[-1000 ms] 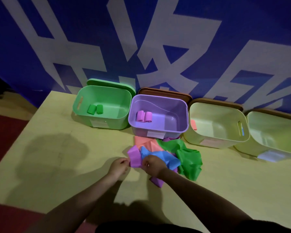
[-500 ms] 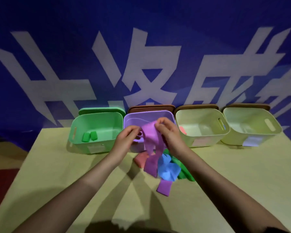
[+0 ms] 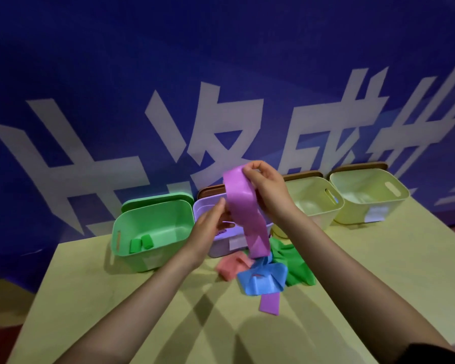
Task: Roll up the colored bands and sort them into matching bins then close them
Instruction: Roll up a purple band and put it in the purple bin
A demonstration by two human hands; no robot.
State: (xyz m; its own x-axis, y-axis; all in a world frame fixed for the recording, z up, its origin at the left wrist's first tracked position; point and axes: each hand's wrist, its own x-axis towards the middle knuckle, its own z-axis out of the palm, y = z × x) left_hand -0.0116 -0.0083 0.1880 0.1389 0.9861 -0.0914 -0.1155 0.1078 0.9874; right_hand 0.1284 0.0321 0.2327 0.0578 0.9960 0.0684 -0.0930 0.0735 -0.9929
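Observation:
My right hand [image 3: 267,191] pinches the top end of a purple band [image 3: 244,211] and holds it up in front of the purple bin [image 3: 202,208]. The band hangs down to the pile, its tail lying on the table under the blue band [image 3: 263,281]. My left hand [image 3: 210,227] touches the band lower down on its left edge; how its fingers hold it is hidden. A pink band [image 3: 233,266] and a green band [image 3: 292,264] lie in the same pile. The green bin [image 3: 153,229] holds two green rolls [image 3: 141,244].
Two pale yellow-green bins [image 3: 313,203] [image 3: 365,195] stand open at the right along the blue wall banner. Lids lean behind the bins. The yellow table [image 3: 116,311] ends at the left, with red floor beyond.
Both hands have lifted the purple band from the pile up to bin height; my right hand has risen further with its end, stretching the band out downward.

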